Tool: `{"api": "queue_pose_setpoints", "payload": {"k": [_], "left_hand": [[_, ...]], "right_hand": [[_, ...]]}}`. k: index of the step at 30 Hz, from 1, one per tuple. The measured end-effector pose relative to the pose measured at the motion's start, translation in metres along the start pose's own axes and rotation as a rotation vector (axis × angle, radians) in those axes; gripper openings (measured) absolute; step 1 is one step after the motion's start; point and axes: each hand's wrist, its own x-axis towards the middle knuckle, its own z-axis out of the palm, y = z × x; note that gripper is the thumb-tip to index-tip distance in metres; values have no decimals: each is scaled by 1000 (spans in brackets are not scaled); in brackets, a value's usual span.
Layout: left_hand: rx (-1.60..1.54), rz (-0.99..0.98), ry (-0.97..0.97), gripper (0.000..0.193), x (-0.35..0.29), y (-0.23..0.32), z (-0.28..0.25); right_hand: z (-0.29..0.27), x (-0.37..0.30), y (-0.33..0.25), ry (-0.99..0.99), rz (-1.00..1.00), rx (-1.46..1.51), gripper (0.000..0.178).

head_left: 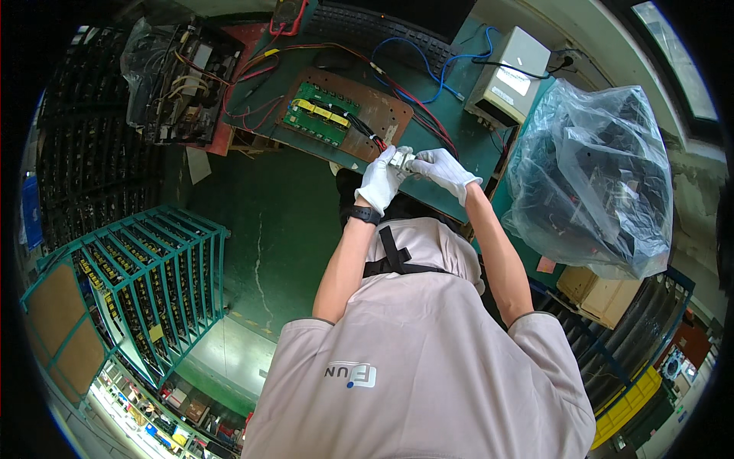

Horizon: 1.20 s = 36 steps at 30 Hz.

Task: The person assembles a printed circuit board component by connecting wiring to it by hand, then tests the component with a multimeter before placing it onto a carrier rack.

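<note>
Closest to me, over the near edge of the tabletop (466,126), I have the white connector (401,160) up in both gloved hands. The fingers of my left hand (380,183) are clamped on its left side; those of my right hand (443,170) are bunched together and seem to pinch its right end. Red and black wires (378,143) run from it, away from me, to the green board (313,125), which lies flat on a brown plate (386,113) inward of the near edge. As I judge it, the board end is done: the wires look joined there, and the yellow parts are in place. The connector end looks unfinished, for I am handling it and see it mated to nothing; my gloves hide whether every wire is seated. Farther off, a white box (512,73) stands by the far right corner, and a keyboard (382,34) lies along the far edge.
</note>
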Motion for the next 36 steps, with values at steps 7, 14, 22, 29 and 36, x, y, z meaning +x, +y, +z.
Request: {"api": "queue_pose_setpoints", "payload": {"k": [7, 14, 22, 29, 36], "left_hand": [[115, 47, 188, 48, -6, -5, 15], [134, 39, 199, 50, -8, -6, 14], [164, -39, 116, 46, -10, 11, 3], [610, 92, -40, 45, -13, 27, -10], [313, -71, 220, 48, -20, 14, 16]], "right_hand": [[9, -5, 4, 27, 21, 48, 35], [38, -11, 7, 156, -20, 306, 31], [57, -14, 16, 155, 42, 379, 32], [84, -16, 16, 282, -20, 354, 33], [96, -10, 36, 477, 6, 362, 29]]}}
